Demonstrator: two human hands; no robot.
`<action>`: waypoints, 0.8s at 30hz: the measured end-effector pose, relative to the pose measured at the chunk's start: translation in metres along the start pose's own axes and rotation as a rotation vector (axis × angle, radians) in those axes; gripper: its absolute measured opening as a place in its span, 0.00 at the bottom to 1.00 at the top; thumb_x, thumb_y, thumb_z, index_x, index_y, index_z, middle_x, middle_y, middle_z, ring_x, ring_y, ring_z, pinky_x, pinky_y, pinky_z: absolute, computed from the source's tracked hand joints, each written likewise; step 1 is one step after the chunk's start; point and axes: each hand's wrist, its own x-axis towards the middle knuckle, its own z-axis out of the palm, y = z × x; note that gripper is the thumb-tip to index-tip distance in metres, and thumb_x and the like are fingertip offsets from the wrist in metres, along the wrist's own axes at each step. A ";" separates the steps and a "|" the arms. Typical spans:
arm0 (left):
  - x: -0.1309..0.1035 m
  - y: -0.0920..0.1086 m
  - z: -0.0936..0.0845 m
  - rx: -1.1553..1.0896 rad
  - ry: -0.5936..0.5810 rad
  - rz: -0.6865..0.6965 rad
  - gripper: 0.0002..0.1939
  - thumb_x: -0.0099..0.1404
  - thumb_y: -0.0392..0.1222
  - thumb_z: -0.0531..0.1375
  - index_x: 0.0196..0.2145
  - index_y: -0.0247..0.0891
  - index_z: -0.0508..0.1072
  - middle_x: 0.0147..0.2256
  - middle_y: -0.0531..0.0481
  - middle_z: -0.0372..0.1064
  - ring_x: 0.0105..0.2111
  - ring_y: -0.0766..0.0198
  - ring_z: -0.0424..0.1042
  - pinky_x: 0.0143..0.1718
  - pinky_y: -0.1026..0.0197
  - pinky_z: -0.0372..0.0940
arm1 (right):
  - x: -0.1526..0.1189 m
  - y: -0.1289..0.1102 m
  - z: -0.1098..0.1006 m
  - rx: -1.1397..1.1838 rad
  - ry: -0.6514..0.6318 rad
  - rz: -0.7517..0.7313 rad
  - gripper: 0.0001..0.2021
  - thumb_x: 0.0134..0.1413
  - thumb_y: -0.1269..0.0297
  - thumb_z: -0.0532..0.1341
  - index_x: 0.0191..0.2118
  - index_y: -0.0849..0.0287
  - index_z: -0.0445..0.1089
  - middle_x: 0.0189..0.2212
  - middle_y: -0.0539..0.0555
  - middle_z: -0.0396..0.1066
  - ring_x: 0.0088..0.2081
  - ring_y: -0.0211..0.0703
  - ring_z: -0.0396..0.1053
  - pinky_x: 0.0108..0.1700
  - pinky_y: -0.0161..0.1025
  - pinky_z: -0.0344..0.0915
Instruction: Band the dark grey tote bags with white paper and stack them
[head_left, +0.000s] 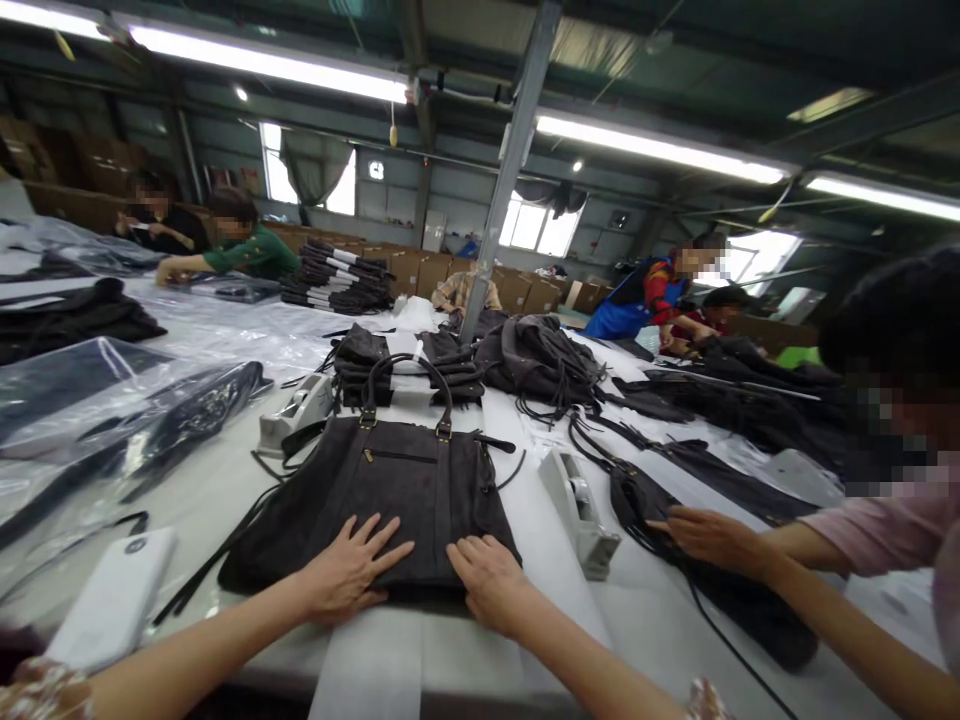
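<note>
A dark handbag (409,490) lies flat in front of me, its two-strap handle pointing away and a small zip across its upper part. My left hand (351,572) rests on the lower middle of the bag with its fingers spread. At the bag's lower right edge is my right hand (486,580), its fingers bent and close together over the edge; the thumb is hidden. White sheet material (375,665) runs under the bag toward me.
Tape dispensers stand left (296,412) and right (577,510) of the bag. A white device (112,600) lies at the left near plastic film (82,400). Stacked bags (405,365) sit behind. At right, a person's hands (709,540) handle another bag. Others work farther back.
</note>
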 end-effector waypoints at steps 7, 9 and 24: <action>-0.001 -0.001 0.002 0.020 0.014 -0.015 0.39 0.64 0.49 0.56 0.64 0.61 0.35 0.67 0.43 0.32 0.63 0.35 0.43 0.56 0.29 0.44 | -0.021 0.042 0.004 -0.110 0.175 -0.131 0.08 0.57 0.75 0.52 0.37 0.63 0.68 0.34 0.58 0.72 0.52 0.47 0.64 0.58 0.44 0.56; 0.000 -0.001 0.005 0.027 0.022 -0.015 0.38 0.64 0.50 0.55 0.64 0.61 0.36 0.67 0.43 0.31 0.63 0.35 0.43 0.56 0.28 0.44 | -0.028 0.036 0.018 -0.101 0.252 -0.083 0.10 0.57 0.78 0.51 0.38 0.64 0.69 0.35 0.59 0.72 0.52 0.47 0.65 0.58 0.44 0.58; -0.004 -0.001 0.018 0.023 0.061 0.002 0.36 0.63 0.56 0.54 0.63 0.61 0.41 0.67 0.46 0.30 0.64 0.39 0.40 0.58 0.30 0.41 | -0.052 0.025 0.014 1.054 0.522 0.753 0.23 0.62 0.57 0.44 0.52 0.61 0.68 0.50 0.59 0.70 0.52 0.47 0.67 0.56 0.48 0.62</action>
